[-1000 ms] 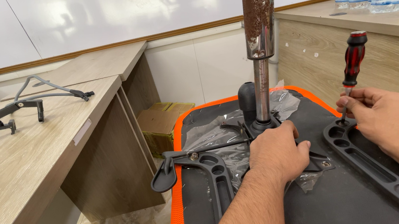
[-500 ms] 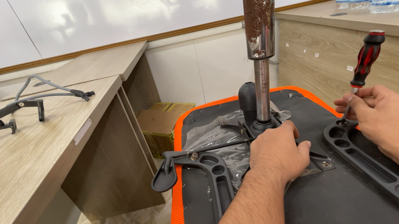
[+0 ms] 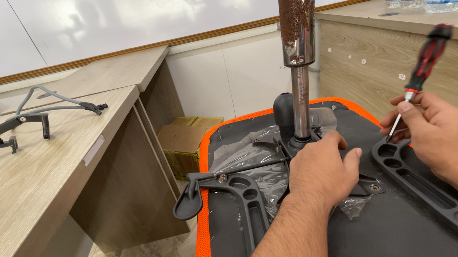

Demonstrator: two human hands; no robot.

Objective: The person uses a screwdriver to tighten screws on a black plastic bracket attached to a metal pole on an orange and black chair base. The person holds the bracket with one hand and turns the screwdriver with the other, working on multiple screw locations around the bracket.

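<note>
On the upturned black seat base with its orange rim, the left hand presses flat and open beside the rusty metal column, while the right hand grips a red-and-black screwdriver, now tilted further right than before.

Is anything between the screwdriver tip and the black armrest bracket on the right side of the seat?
Nothing visible. The right hand holds the screwdriver tilted, its tip right at the bracket top end. The left hand rests apart, on the mechanism plate.

Red-black screwdriver tilted, tip on black bracket.
</note>
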